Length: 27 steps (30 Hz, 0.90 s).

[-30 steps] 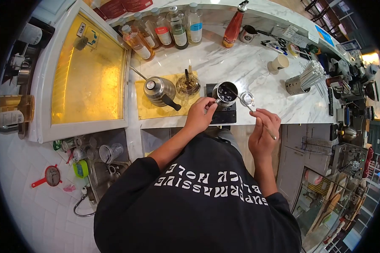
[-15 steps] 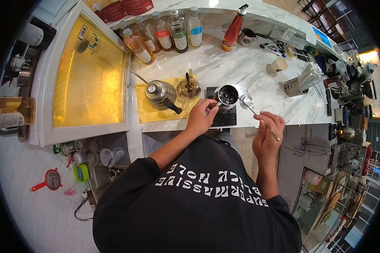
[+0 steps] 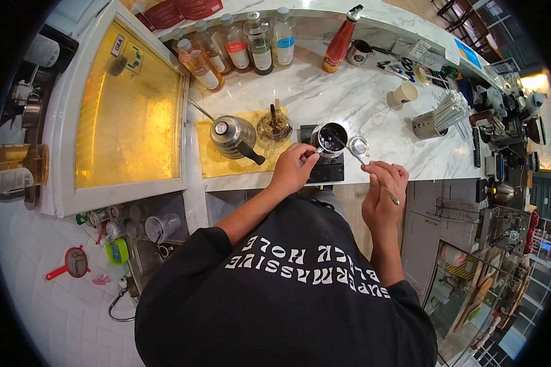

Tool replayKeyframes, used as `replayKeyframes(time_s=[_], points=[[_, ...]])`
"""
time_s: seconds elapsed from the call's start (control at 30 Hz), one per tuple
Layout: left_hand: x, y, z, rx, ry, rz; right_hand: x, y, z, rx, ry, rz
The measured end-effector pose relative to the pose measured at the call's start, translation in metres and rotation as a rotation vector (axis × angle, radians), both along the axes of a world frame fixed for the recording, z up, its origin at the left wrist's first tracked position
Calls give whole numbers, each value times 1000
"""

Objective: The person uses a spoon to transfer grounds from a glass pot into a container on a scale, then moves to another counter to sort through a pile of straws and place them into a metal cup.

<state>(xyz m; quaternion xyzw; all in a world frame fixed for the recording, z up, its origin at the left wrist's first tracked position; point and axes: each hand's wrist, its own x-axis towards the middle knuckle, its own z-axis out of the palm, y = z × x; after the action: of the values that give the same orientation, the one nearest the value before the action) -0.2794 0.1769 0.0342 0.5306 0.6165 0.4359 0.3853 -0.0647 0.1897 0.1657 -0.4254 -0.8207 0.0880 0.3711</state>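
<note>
My left hand [image 3: 295, 166] grips the handle of a metal pitcher [image 3: 319, 136] holding dark liquid. Below and around the pitcher's base shows a black scale [image 3: 324, 173]. Between the fingers of my right hand [image 3: 386, 188] is a long-handled spoon [image 3: 356, 158], slanting down with its end inside the pitcher; the liquid hides its tip. A small clear glass [image 3: 359, 145] stands just right of the pitcher. Left of it, on a yellow cloth [image 3: 211, 166], are a steel gooseneck kettle [image 3: 231, 138] and a glass vessel [image 3: 274, 127] with brownish contents and a utensil in it.
Several syrup bottles [image 3: 239, 52] line the back of the marble counter [image 3: 324, 85]. Further right come a red bottle [image 3: 339, 46], a small metal jug [image 3: 359, 54], a paper cup [image 3: 403, 96] and a straw holder [image 3: 427, 126]. At left is a yellow-lit glass-door cabinet [image 3: 128, 116].
My right hand has shifted slightly left and the spoon has swung within the pitcher. My left hand stays on the pitcher handle.
</note>
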Motion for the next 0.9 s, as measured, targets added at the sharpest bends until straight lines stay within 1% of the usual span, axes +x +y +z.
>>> replayKeyframes(time_s=[0.13,0.27,0.37,0.47,0.6,0.63,0.77,0.9], points=[[-2,0,3,-4,-27,-8,12,1,3,9,3,-60],[-3,2,1,-2,-19,-15,8,-4,2,-2,32,-22],[-3,3,4,-20,-30,-20,4,3,2,-13,40,-62],[-3,4,4,-63,-42,-18,18,2,0,-12,45,-90],[-2,6,3,-49,-20,-36,6,-3,5,-24,24,-52],[-1,7,5,-60,-26,-36,2,0,3,-21,52,-49],[-2,7,7,-87,-47,-40,12,1,6,-35,17,-111],[-2,9,6,-78,-44,-47,10,-4,8,-54,21,-32]])
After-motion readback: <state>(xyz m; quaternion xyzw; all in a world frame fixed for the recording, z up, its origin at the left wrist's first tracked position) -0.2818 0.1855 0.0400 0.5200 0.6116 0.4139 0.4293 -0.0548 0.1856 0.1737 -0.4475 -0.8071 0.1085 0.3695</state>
